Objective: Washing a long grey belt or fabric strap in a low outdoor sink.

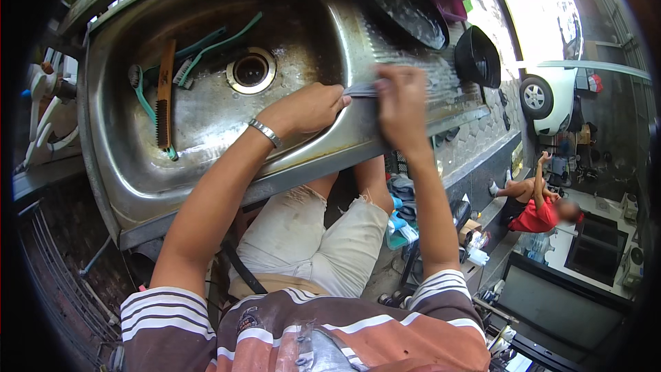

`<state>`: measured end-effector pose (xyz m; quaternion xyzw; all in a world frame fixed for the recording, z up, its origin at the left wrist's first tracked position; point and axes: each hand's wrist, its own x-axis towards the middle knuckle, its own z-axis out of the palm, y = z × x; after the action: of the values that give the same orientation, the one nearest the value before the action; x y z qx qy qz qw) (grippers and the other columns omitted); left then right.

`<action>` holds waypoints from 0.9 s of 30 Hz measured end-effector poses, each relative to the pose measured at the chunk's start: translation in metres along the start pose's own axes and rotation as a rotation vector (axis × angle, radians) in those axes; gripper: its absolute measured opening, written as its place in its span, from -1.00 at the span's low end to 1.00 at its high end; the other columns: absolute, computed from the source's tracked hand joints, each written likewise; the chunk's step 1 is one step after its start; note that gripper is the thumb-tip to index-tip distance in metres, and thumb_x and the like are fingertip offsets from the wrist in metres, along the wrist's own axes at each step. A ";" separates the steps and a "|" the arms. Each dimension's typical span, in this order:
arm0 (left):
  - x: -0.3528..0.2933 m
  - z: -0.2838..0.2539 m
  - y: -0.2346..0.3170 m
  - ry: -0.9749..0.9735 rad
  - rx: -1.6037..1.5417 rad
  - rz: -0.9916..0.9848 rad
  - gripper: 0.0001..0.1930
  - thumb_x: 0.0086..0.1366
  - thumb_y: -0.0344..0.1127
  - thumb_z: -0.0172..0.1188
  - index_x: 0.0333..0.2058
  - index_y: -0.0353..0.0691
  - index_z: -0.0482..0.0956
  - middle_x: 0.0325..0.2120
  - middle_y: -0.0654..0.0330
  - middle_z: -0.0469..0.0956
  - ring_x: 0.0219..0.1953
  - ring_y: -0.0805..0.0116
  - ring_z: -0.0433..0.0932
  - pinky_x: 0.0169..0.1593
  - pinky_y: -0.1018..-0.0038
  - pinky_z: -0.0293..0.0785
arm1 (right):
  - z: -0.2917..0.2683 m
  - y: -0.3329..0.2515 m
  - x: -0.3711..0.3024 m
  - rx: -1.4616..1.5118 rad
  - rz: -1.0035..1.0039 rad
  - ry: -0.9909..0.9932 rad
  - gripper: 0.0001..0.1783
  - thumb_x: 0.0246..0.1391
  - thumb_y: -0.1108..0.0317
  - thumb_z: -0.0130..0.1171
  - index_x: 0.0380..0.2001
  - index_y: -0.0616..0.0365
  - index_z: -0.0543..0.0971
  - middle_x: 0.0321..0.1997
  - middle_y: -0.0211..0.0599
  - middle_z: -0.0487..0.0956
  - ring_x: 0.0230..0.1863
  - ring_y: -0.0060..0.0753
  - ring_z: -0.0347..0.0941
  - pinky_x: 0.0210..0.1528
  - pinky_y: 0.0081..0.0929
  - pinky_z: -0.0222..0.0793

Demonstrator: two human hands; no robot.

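Note:
My left hand is closed at the front rim of the steel sink, its fingers around one end of a narrow pale-grey strip. I cannot make out what the strip is. Over the ribbed drainboard my right hand is curled onto the strip's other side, blurred by motion. In the basin lie a wooden-handled brush, a green toothbrush and another green toothbrush. The round drain is just beyond my left hand.
A large dark pan and a black bowl stand on the drainboard, with a pink container behind. To the right, a person in a red shirt sits on a ledge. A white car is farther off.

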<state>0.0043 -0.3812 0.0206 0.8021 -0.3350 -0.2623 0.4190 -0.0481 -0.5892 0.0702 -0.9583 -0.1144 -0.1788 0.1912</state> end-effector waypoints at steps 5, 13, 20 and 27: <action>-0.001 -0.003 0.003 0.004 -0.002 0.035 -0.54 0.57 -0.01 -0.14 -0.22 -0.36 0.48 -0.33 -0.23 0.59 -0.20 -0.24 0.57 -0.07 0.02 0.44 | -0.022 0.067 -0.001 -0.337 0.216 0.081 -0.76 0.25 0.30 0.14 -0.05 -0.21 0.64 -0.12 -0.06 0.51 -0.03 0.03 0.44 0.04 0.04 0.29; -0.004 -0.001 0.004 0.025 -0.019 0.002 -0.55 0.54 -0.08 -0.09 -0.29 -0.40 0.54 -0.35 -0.31 0.60 -0.19 -0.33 0.58 -0.06 -0.08 0.42 | 0.000 -0.040 -0.001 -0.024 -0.107 -0.054 -0.75 0.13 0.38 0.18 -0.12 -0.07 0.66 -0.20 -0.08 0.52 -0.04 0.05 0.42 0.03 0.03 0.29; -0.005 -0.005 0.015 -0.013 0.043 0.009 -0.57 0.55 -0.05 -0.11 -0.23 -0.37 0.48 -0.38 -0.28 0.58 -0.25 -0.30 0.57 -0.11 -0.06 0.43 | -0.034 0.090 -0.001 -0.459 0.415 0.084 -0.75 0.30 0.29 0.10 0.00 -0.11 0.61 -0.06 -0.01 0.46 0.05 0.08 0.39 0.07 0.07 0.27; -0.009 0.002 0.005 -0.001 0.019 0.030 -0.58 0.54 -0.10 -0.08 -0.26 -0.41 0.54 -0.37 -0.29 0.61 -0.23 -0.31 0.60 -0.09 -0.05 0.47 | 0.013 -0.016 -0.001 -0.111 -0.048 -0.101 -0.80 0.23 0.30 0.15 -0.11 -0.13 0.65 -0.12 -0.04 0.50 0.00 0.04 0.42 0.08 -0.01 0.29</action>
<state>-0.0046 -0.3774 0.0245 0.8008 -0.3499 -0.2529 0.4151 -0.0498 -0.5699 0.0632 -0.9722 -0.1365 -0.1410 0.1275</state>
